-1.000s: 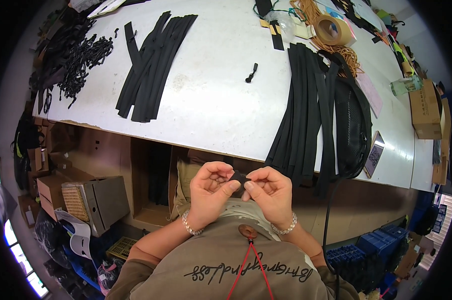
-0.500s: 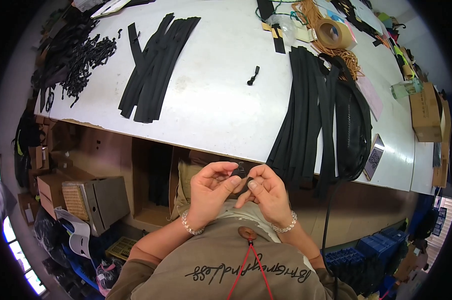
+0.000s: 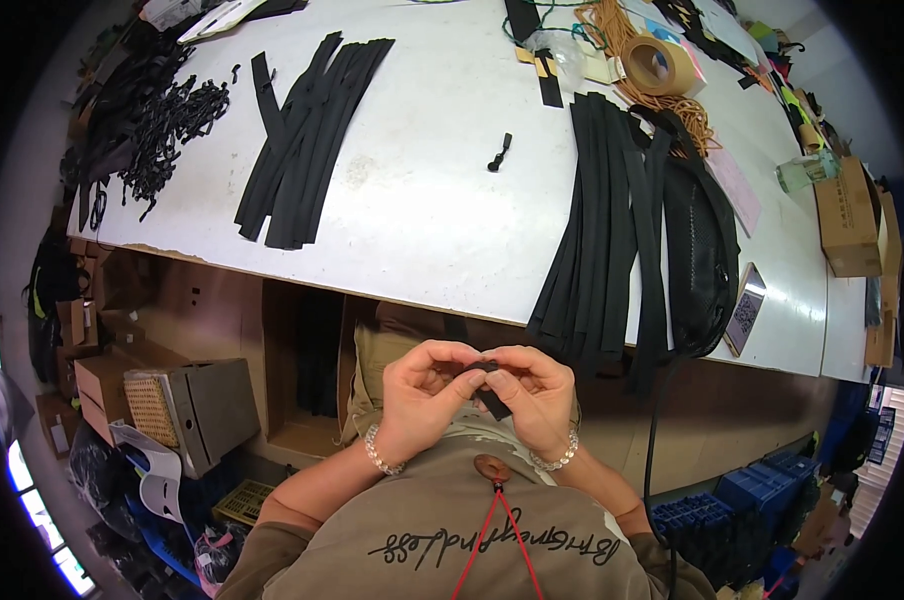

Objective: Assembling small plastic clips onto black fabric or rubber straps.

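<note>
Close to my body, below the table's front edge, my left hand (image 3: pixel 427 392) and my right hand (image 3: pixel 532 392) meet fingertip to fingertip. Between them is a black fabric strip (image 3: pixel 494 403), its short end sticking out below the thumbs. Both hands are closed on it, thumbs pressed on top. Fingers hide the rest of what lies between them, so I cannot tell whether a small black piece is there too. On the white table (image 3: pixel 422 230) beyond lies a small black zipper pull (image 3: pixel 500 153).
A bundle of black strips (image 3: pixel 312 140) lies left, another (image 3: pixel 597 220) right, overhanging the edge beside a black bag (image 3: pixel 697 240). Small black pulls (image 3: pixel 182 120) are heaped far left. A tape roll (image 3: pixel 657 65) and tan cord stand at the back right. A black cable (image 3: pixel 651 460) hangs at right.
My hands have come together from slightly apart. The strip's end now points down between the thumbs, and the dark piece in my left fingers is covered. The view has shifted slightly.
</note>
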`<state>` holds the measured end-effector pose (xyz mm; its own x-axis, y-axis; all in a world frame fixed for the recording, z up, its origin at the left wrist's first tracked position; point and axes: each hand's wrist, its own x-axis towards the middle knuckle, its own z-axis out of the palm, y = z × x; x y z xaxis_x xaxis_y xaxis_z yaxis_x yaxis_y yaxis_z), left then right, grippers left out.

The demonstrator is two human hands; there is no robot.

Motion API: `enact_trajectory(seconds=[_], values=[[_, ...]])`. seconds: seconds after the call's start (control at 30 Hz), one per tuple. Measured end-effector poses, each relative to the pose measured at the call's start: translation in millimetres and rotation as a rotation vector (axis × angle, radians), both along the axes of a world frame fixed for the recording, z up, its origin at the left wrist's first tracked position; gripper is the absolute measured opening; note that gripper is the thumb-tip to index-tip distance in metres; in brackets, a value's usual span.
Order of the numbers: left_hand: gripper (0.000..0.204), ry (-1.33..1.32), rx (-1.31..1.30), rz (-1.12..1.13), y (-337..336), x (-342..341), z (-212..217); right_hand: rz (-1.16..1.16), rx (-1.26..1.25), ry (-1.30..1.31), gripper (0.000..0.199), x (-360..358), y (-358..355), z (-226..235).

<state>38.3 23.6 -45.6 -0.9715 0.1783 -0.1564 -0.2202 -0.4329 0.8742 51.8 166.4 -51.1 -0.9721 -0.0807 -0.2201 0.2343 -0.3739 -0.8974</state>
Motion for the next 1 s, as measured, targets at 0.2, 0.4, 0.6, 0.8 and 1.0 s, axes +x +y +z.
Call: enact_trajectory(seconds=[0.2, 0.4, 0.6, 0.8, 1.0], values=[[0.019, 0.073, 0.011, -0.038, -1, 0, -1, -0.062, -0.138, 0.022, 0.019, 8, -5, -9], [0.016, 0.033, -0.072, -0.02, 0, 0, -2, -0.105, -0.258, -0.072, 0.015, 0, -6, -1], [0.015, 0.022, -0.171, -0.055, -3, 1, 0, 0.057, 0.04, 0.071, 0.012, -5, 6, 2], [0.014, -0.039, -0.145, -0.063, 1, -1, -1, -0.121, -0.177, -0.021, 0.011, 4, -6, -6], [0.014, -0.11, -0.151, -0.153, 3, 7, -6, -0.166, -0.489, -0.042, 0.014, -7, 1, -12]])
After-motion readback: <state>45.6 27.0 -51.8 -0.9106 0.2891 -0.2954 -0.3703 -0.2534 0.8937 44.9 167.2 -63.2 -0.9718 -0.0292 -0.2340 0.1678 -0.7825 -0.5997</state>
